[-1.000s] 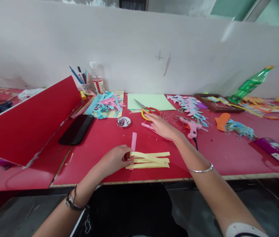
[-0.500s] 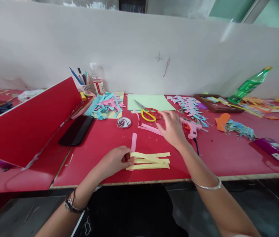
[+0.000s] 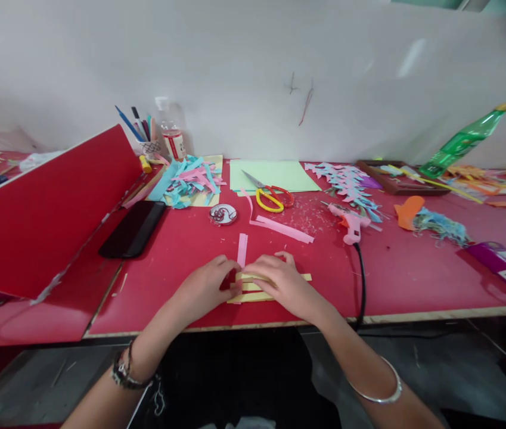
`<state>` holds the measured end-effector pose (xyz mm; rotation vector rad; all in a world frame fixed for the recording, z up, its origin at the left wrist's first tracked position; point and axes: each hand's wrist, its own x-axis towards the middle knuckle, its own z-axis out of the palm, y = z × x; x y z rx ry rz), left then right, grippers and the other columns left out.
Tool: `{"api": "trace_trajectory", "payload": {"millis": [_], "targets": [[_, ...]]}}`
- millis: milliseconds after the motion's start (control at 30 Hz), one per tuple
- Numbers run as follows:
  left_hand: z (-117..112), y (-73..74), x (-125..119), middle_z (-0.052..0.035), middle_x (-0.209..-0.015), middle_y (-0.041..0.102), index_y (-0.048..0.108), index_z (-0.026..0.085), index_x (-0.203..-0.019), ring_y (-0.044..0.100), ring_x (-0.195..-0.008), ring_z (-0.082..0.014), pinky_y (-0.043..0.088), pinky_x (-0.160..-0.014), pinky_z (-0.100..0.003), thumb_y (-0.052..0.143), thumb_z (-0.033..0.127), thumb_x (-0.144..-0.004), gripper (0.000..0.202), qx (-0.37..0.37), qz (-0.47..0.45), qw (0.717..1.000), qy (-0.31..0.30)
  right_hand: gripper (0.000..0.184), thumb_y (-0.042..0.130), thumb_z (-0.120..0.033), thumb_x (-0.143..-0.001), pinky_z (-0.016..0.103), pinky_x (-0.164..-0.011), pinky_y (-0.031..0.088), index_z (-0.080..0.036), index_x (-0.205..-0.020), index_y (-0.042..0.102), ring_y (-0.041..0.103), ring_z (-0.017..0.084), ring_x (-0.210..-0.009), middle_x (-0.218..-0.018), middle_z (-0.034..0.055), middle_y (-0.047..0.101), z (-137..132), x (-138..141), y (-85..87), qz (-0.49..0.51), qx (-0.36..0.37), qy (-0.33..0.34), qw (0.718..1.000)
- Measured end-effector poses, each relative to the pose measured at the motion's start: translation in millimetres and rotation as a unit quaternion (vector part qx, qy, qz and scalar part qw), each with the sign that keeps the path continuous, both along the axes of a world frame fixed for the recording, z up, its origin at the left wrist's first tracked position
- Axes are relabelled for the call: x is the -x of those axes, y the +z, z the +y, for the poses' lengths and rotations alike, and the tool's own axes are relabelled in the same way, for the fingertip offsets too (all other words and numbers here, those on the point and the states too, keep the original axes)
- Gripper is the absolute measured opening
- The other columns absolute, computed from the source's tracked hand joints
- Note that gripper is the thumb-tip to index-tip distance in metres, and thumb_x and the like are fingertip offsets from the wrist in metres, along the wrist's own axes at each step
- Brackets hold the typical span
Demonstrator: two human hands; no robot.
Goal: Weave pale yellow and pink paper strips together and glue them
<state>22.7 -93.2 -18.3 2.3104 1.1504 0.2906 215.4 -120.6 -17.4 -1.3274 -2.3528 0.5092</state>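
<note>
Several yellow paper strips [image 3: 253, 296] lie side by side near the table's front edge. My left hand [image 3: 208, 289] is closed at their left ends, thumb and fingers pinching there. From the right, my right hand [image 3: 286, 289] reaches over the strips, its thumb and fingers closed on a yellow strip and covering much of the right part. An upright pink paper strip [image 3: 242, 249] meets the yellow ones at their left end. Beyond are longer pink strips [image 3: 283, 229] and scissors [image 3: 270, 198] with yellow and red handles.
A pink glue gun [image 3: 348, 222] with a black cord lies at right. Left are a phone [image 3: 133, 229], a propped red board [image 3: 51, 214] and a small dish [image 3: 223, 214]. Behind lie cut paper scraps [image 3: 192, 182], green sheets [image 3: 297, 174] and a leaning green bottle [image 3: 467, 142].
My right hand has come down and toward me, from near the scissors onto the yellow strips. My left hand stays at their left ends. The view has tilted slightly downward.
</note>
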Motion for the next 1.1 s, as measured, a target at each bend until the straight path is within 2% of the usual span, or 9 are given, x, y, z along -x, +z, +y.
{"api": "trace_trajectory", "payload": {"millis": [233, 333, 433, 467, 533, 633, 800, 933, 1100], "targets": [[-3.5, 3.8, 4.5, -0.0043, -0.105, 0.049, 0.051, 0.022, -0.107, 0.055, -0.080, -0.0148, 0.045, -0.069, -0.026, 0.049, 0.036, -0.082, 0.029, -0.049, 0.042, 0.998, -0.010, 0.028, 0.042, -0.015, -0.087, 0.035, -0.088, 0.027, -0.027, -0.097, 0.065, 0.053, 0.015, -0.092, -0.097, 0.0031, 0.058, -5.7, -8.7, -2.1, -0.040, -0.040, -0.011, 0.998], [-0.7, 1.4, 8.6, -0.0055, -0.116, 0.048, 0.050, 0.023, -0.112, 0.051, -0.099, -0.0189, 0.043, -0.082, -0.030, 0.048, 0.038, -0.083, 0.033, -0.114, 0.057, 0.991, -0.048, 0.026, 0.048, -0.032, -0.085, 0.037, -0.090, 0.028, -0.026, -0.107, 0.060, 0.051, 0.017, -0.093, -0.101, 0.0050, 0.057, -8.8, -9.4, -0.2, -0.046, -0.046, 0.004, 0.998], [1.2, -2.9, 12.0, -0.0027, -0.126, 0.047, 0.045, 0.027, -0.122, 0.043, -0.111, -0.0212, 0.036, -0.093, -0.036, 0.044, 0.041, -0.085, 0.039, -0.171, 0.093, 0.976, -0.099, 0.053, 0.055, -0.049, -0.075, 0.040, -0.093, 0.028, -0.019, -0.118, 0.052, 0.048, 0.022, -0.101, -0.111, 0.0095, 0.053, -12.2, -8.2, 2.0, -0.057, -0.060, 0.005, 0.997], [1.0, -4.2, 12.3, -0.0019, -0.127, 0.047, 0.044, 0.028, -0.123, 0.042, -0.112, -0.0207, 0.035, -0.094, -0.036, 0.042, 0.041, -0.086, 0.040, -0.180, 0.100, 0.973, -0.106, 0.055, 0.056, -0.049, -0.074, 0.040, -0.093, 0.028, -0.018, -0.119, 0.050, 0.046, 0.023, -0.104, -0.114, 0.0107, 0.052, -13.6, -7.4, 2.3, -0.061, -0.067, 0.006, 0.996], [-0.9, -5.9, 11.3, -0.0014, -0.128, 0.047, 0.045, 0.027, -0.123, 0.042, -0.113, -0.0194, 0.034, -0.095, -0.035, 0.037, 0.042, -0.088, 0.039, -0.191, 0.108, 0.970, -0.101, 0.048, 0.056, -0.044, -0.076, 0.040, -0.095, 0.027, -0.019, -0.117, 0.051, 0.045, 0.023, -0.107, -0.116, 0.0105, 0.051, -16.4, -5.8, 2.2, -0.069, -0.078, 0.014, 0.994], [-6.4, -6.2, 7.0, -0.0025, -0.129, 0.047, 0.047, 0.025, -0.121, 0.043, -0.113, -0.0194, 0.035, -0.095, -0.034, 0.035, 0.038, -0.089, 0.037, -0.198, 0.128, 0.970, -0.060, 0.033, 0.055, -0.036, -0.080, 0.042, -0.095, 0.024, -0.023, -0.110, 0.055, 0.048, 0.021, -0.106, -0.116, 0.0076, 0.053, -20.5, -3.9, 1.2, -0.074, -0.071, 0.020, 0.994], [-14.8, -4.2, 1.9, -0.0061, -0.129, 0.048, 0.047, 0.020, -0.121, 0.044, -0.113, -0.0219, 0.039, -0.091, -0.036, 0.038, 0.036, -0.087, 0.038, -0.188, 0.151, 0.971, -0.003, 0.024, 0.052, -0.030, -0.083, 0.042, -0.091, 0.027, -0.024, -0.106, 0.056, 0.052, 0.020, -0.103, -0.112, 0.0058, 0.057, -23.6, -1.4, 1.3, -0.079, -0.043, 0.004, 0.996], [-16.4, -3.1, 1.8, -0.0070, -0.129, 0.047, 0.045, 0.020, -0.122, 0.042, -0.115, -0.0236, 0.039, -0.092, -0.037, 0.043, 0.040, -0.085, 0.043, -0.178, 0.142, 0.974, -0.003, 0.022, 0.053, -0.026, -0.082, 0.038, -0.083, 0.033, -0.020, -0.103, 0.057, 0.055, 0.020, -0.098, -0.106, 0.0069, 0.059, -23.8, 2.9, 5.0, -0.098, -0.033, -0.024, 0.994], [-15.8, -3.9, 2.4, -0.0071, -0.130, 0.046, 0.047, 0.019, -0.120, 0.041, -0.116, -0.0242, 0.037, -0.094, -0.038, 0.043, 0.042, -0.084, 0.043, -0.173, 0.140, 0.975, 0.000, 0.026, 0.051, -0.022, -0.084, 0.034, -0.077, 0.034, -0.017, -0.109, 0.053, 0.056, 0.019, -0.091, -0.104, 0.0078, 0.059, -25.5, 9.1, 7.6, -0.118, -0.022, -0.012, 0.993]]}}
